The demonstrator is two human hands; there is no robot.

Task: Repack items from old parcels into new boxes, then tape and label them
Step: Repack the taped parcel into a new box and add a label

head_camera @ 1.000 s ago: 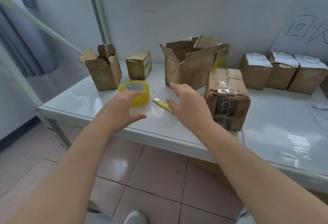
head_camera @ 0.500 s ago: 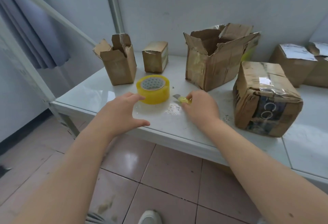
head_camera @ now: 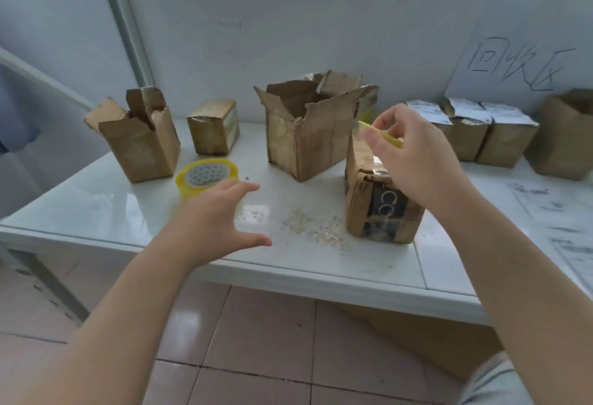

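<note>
**Hands and task item.** The right hand [head_camera: 417,160] pinches a slim yellow utility knife [head_camera: 393,140] above the crumpled brown cardboard parcel bound in clear tape [head_camera: 382,208]. The parcel lies on the glossy white desk [head_camera: 96,205], near the front edge. The left hand [head_camera: 218,215] is open with fingers spread. It grips nothing and hovers just in front of the yellow roll of packing tape [head_camera: 205,173].

**Hazards.**
- The parcel is unbraced, so a cutting stroke may slide it toward the desk edge.
- A deep cut may damage the contents.
- A bracing hand placed in the blade's path risks injury. Whether the blade is extended cannot be told.

**Surroundings.**
- A large torn open cardboard box [head_camera: 308,141] stands just behind the parcel and limits any stroke away from the body.
- A row of small labelled cardboard boxes [head_camera: 481,135] crowds the right rear.
- Pale crumbs [head_camera: 321,228] lie beside the parcel.
</note>
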